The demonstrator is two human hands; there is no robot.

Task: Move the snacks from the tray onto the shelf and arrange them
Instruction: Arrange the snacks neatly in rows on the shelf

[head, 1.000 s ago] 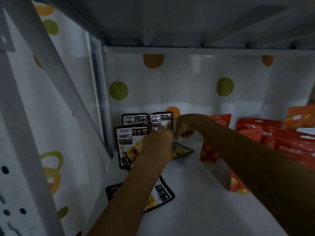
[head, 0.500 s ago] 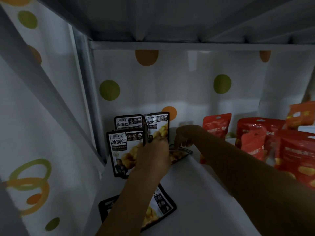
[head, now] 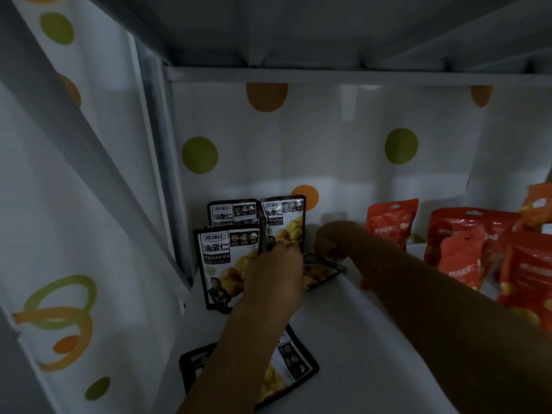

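**Right hand down at the flat pack, left hand on the upright one**

Since 1 s ago: right hand (head: 331, 239) has dropped from level with the tops of the back-row packs to the shelf floor, fingers curled down at the far edge of the flat black pack (head: 321, 268). Contact looks likely; whether it's an actual grip, can't tell. Left hand (head: 273, 276) has barely shifted.

Left hand: fingers closed on the right edge of the front black pack (head: 222, 264), which stands upright at 9 o'clock of that hand.

Layout on the shelf (head: 343, 339), back-left corner:
- Two more black packs upright against the dotted back wall (head: 298, 150), at 12 o'clock of the front pack: back-left pack (head: 231, 213), back-right pack (head: 286, 219), side by side, edges touching or overlapping.
- Flat black pack lies between the two hands, just beside the upright ones.
- Another black pack (head: 294, 366) lies flat at 6 o'clock, near the front edge, partly under the left forearm.

Red packs (head: 391, 224) stand at 3 o'clock of the right hand, several in a cluster, running out of frame to the right. Right forearm crosses in front of the nearest ones.

Lighting is dim; fine finger detail is unreadable.
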